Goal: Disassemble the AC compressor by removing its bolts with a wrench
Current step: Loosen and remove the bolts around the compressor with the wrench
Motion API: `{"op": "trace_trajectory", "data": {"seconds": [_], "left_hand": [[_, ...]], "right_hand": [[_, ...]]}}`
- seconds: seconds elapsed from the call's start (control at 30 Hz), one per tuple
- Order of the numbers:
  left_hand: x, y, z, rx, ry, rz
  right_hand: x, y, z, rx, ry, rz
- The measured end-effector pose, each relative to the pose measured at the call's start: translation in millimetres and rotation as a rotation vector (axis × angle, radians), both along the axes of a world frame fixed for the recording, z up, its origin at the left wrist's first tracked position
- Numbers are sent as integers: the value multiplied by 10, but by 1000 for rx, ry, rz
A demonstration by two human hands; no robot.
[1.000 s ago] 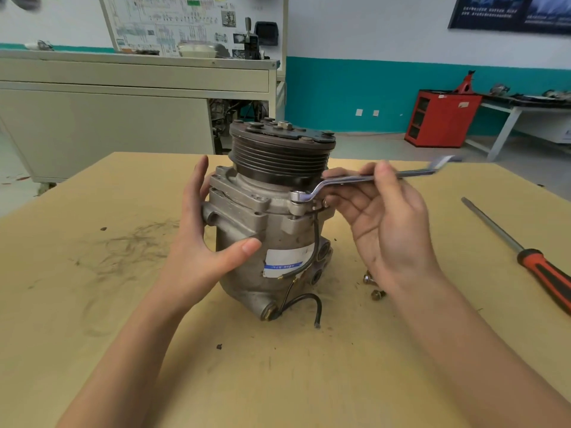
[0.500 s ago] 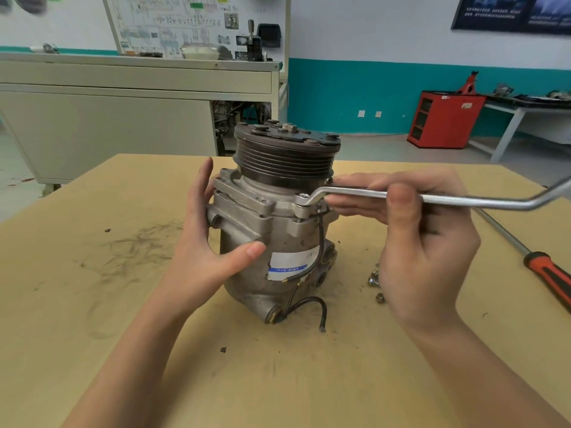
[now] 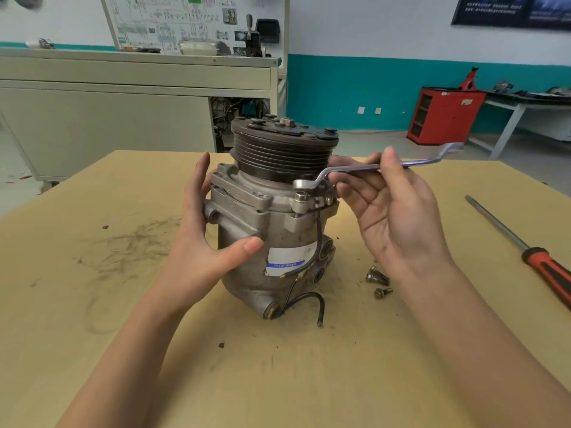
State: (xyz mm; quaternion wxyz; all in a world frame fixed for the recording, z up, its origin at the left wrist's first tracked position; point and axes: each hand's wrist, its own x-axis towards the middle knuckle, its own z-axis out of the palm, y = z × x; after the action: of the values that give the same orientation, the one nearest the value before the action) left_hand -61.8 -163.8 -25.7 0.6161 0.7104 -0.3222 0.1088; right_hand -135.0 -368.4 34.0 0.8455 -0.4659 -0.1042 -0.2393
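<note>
While left hand (image 3: 197, 242) presses compressor (image 3: 272, 223), right hand (image 3: 392, 211) pinches wrench (image 3: 355, 168) above bolt (image 3: 302, 197).

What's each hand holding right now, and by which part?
The right hand pinches the wrench mid-shank, thumb on top, with its ring end just above a bolt. The left hand grips nothing; it presses flat against the compressor housing.

White wall (image 3: 370, 26) with a teal band (image 3: 355, 94) (two sockets on it), grey cabinet (image 3: 108, 128) left, red cabinet (image 3: 445, 115) right.
</note>
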Motion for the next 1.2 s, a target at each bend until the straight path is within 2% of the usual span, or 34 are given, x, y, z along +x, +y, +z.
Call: {"op": "trace_trajectory", "data": {"seconds": [0.2,0.3,0.4,0.5,0.6,0.7,0.77,0.83,0.97,1.07,1.2], "left_hand": [[-3,10,-17,4,-3,37],[-12,8,-15,9,-1,30],[-30,1,-12,11,10,25],[-37,-4,-7,4,9,22],[-38,-14,-3,-2,4,25],[-38,-18,-2,-5,-7,28],[-40,-16,-1,-3,-5,29],[-43,-15,0,5,-1,31],[-53,-11,6,14,1,38],[-52,-15,14,19,-3,37],[-55,-15,16,24,-3,33]], "right_hand": [[-219,164,-56,-419,-368,-388],[-263,238,-107,-591,-544,-458],[-239,260,-176,-631,-603,-510],[-154,224,-190,-433,-455,-428],[-48,105,-136,-192,-212,-168],[26,29,-78,-72,-36,31],[35,13,-40,-25,10,55],[1,8,-13,-59,-54,-59],[-155,116,6,-363,-336,-446],[-228,231,-23,-545,-543,-529],[-233,242,-79,-666,-653,-565]]}}
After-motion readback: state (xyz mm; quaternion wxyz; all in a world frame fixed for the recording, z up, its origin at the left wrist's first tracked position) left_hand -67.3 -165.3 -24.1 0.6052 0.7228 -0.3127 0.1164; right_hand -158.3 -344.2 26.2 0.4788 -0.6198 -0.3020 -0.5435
